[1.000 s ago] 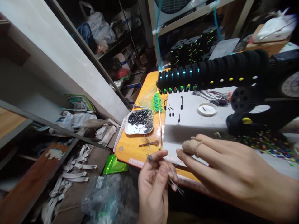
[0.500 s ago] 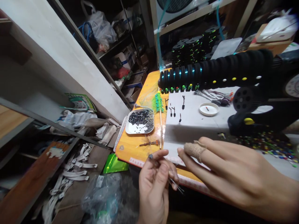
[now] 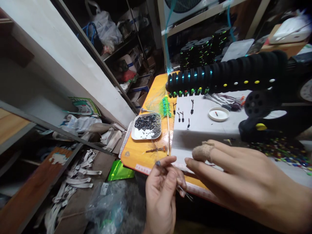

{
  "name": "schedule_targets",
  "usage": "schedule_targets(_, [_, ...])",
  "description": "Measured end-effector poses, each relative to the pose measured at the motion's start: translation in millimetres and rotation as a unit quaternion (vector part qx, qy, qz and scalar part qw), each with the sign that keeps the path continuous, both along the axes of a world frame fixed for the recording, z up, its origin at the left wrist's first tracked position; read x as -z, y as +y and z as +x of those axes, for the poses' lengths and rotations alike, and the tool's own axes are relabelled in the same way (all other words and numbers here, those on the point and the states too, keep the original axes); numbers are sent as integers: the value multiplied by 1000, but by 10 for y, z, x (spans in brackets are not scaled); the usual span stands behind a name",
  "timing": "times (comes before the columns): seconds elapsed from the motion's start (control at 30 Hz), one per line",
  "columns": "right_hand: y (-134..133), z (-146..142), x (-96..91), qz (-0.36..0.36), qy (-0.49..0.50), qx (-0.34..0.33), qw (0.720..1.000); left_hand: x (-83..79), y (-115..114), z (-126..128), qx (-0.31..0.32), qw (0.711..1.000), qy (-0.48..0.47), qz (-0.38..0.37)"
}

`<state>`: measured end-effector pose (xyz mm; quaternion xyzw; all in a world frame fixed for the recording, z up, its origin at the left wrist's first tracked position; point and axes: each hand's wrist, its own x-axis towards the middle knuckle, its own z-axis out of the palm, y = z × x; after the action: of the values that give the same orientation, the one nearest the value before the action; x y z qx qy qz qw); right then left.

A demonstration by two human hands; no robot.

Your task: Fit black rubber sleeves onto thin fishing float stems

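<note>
My left hand (image 3: 162, 191) is closed around a bundle of thin grey strands (image 3: 184, 192). Their loose ends stick out at its right side, and a small blue-grey tuft (image 3: 158, 163) shows by the fingertips at its left. Just to the right, my right hand (image 3: 241, 175) hovers over the table edge, palm down, fingers stretched out. One of its fingers wears a tan cloth wrap (image 3: 202, 152). Its thumb and palm side are hidden, and nothing is visibly held there. Beyond the left hand lies a brown-orange piece with fine bristles (image 3: 156, 149).
A white tray (image 3: 133, 135) of small black tubes stands on the yellow table (image 3: 131, 156). Behind my hands are small black forked pieces (image 3: 192, 107), a round white dish (image 3: 227, 117) and a ribbed black roller (image 3: 226, 74). Coloured beads (image 3: 287, 152) lie scattered at right.
My right hand has tilted slightly, and its wrapped finger sits a little higher. My left hand keeps its grip on the strands, almost still.
</note>
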<state>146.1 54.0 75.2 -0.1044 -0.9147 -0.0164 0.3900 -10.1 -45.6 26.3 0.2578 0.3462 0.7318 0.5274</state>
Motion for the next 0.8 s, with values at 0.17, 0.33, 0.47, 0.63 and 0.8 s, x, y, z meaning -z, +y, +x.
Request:
schedule_targets(0.17, [-1, -4, -21, -135, -10, -24, 990, 21, -5, -9, -9, 1000, 21, -6])
schedule_targets(0.33, [12, -6, -74, -231, 2, -81, 970, 12, -18, -19, -16, 999, 27, -22])
schedule_targets(0.47, [34, -5, -104, -276, 9, -96, 956, -47, -41, -30, -13, 998, 54, -30])
schedule_targets(0.63, [53, -8, -157, -322, -4, -115, 940, -90, -47, -73, 12, 996, 77, -33])
schedule_targets(0.8, [71, -3, -150, -342, 7, -137, 929, -86, -28, -114, 48, 995, 82, -7])
